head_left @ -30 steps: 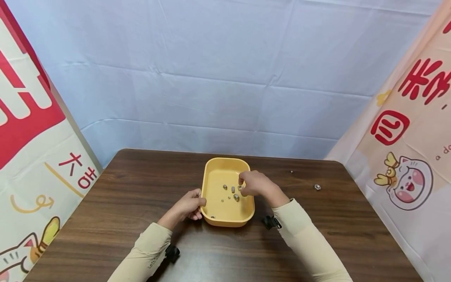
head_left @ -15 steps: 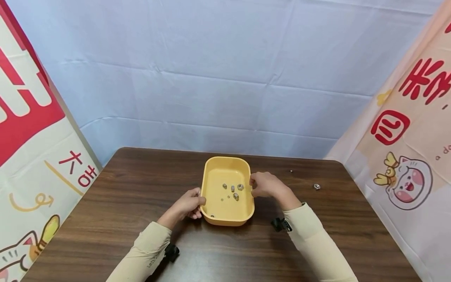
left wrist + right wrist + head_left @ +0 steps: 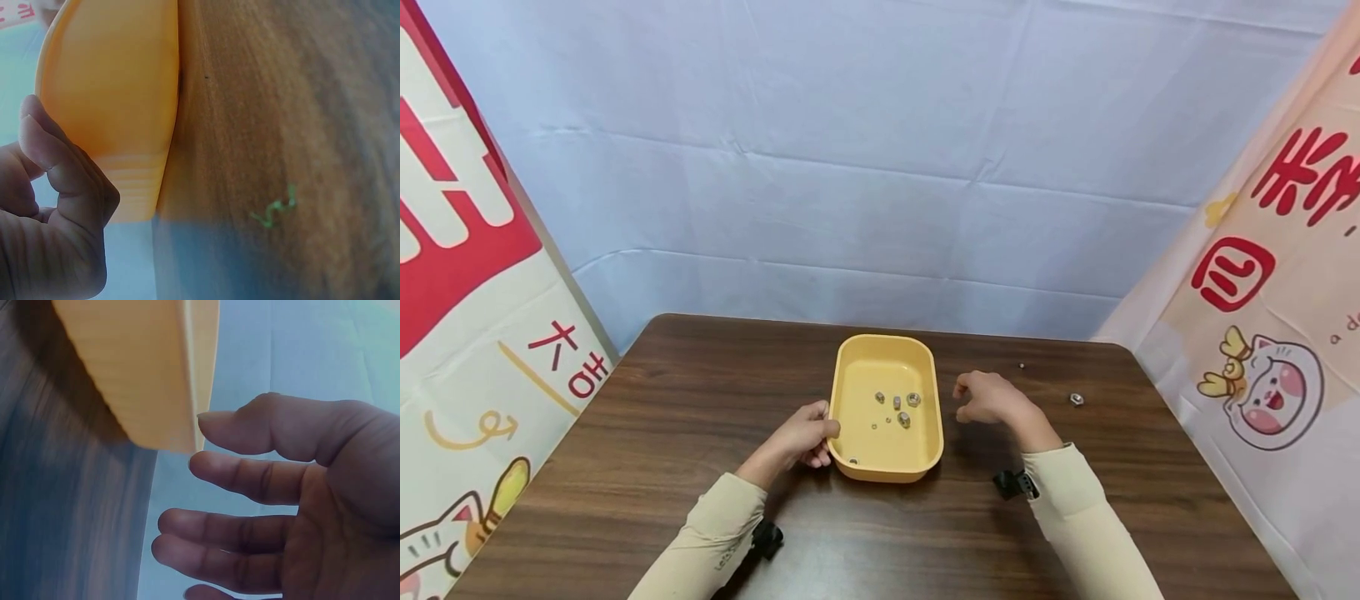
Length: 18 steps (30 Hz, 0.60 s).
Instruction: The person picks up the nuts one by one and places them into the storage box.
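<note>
A yellow rectangular tray with rounded corners stands mid-table, several metal nuts inside it. Among them a larger nut lies near the right wall and another nut sits just below it. My left hand grips the tray's left rim, thumb over the edge and fingers against the outer wall, as the left wrist view also shows. To the right of the tray, my right hand hovers over the table with nothing in it. Its fingers are spread and relaxed in the right wrist view.
On the dark wooden table, a nut lies at the right, with a much smaller metal piece farther back. A pale cloth hangs behind the table, and printed cloths flank both sides.
My right hand has moved from inside the tray, over its right rim, to the table side. The larger nut by the right wall now shows fully. My left hand keeps its grip.
</note>
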{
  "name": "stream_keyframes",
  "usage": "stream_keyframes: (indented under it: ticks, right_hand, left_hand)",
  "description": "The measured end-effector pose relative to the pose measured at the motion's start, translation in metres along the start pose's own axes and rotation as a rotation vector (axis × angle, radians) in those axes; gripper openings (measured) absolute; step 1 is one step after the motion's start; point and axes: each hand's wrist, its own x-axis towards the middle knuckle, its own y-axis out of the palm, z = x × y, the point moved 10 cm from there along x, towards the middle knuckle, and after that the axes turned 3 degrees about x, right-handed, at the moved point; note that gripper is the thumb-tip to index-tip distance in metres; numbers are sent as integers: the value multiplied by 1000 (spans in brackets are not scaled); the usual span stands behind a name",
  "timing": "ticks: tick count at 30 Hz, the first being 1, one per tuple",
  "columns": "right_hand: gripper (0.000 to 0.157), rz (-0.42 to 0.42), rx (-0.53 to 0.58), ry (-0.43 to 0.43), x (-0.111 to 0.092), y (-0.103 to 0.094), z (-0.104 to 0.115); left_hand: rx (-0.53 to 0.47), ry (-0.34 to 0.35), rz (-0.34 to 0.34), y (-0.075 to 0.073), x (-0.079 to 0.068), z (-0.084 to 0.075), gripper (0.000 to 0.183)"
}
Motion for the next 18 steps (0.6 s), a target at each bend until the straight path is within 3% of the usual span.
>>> stream_keyframes:
  ticks: [12, 18]
  right_hand:
    - [29, 21, 39, 47, -4, 2, -36]
    - [29, 26, 37, 48, -6, 1, -51]
  left_hand:
    - [25, 18, -34, -1, -3, -2, 9]
    - [15, 36, -20, 4, -21, -24, 9]
